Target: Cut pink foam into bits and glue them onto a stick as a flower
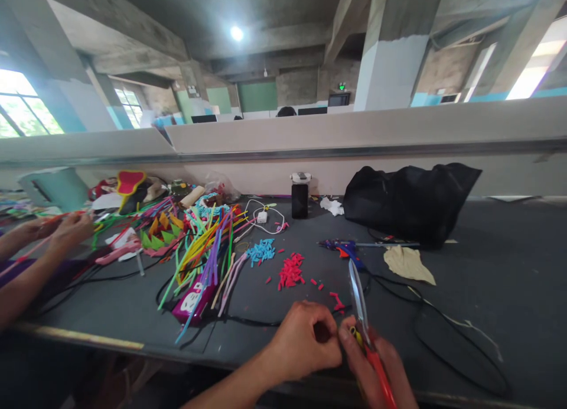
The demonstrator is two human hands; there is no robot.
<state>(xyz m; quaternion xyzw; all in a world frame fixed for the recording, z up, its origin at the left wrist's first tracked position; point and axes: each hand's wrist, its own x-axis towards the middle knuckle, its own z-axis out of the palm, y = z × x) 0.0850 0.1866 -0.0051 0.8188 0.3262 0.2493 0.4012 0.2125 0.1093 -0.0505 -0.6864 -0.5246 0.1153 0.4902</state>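
Note:
At the near edge of the table, my left hand is closed in a pinch, thumb and fingertips together. What lies between those fingertips, if anything, is hidden. Close beside it, my right hand grips red-handled scissors, with the blades pointing up and away from me. A small yellow part shows by the right fingers; I cannot tell what it belongs to. Beyond my hands lie a pile of short red pieces, a pile of short blue pieces and a few loose red pieces.
A blue glue gun and its black cable lie at the right, before a black bag. Coloured fuzzy stems lie over a purple box. A phone stands at the back. Another person's hands work at the left.

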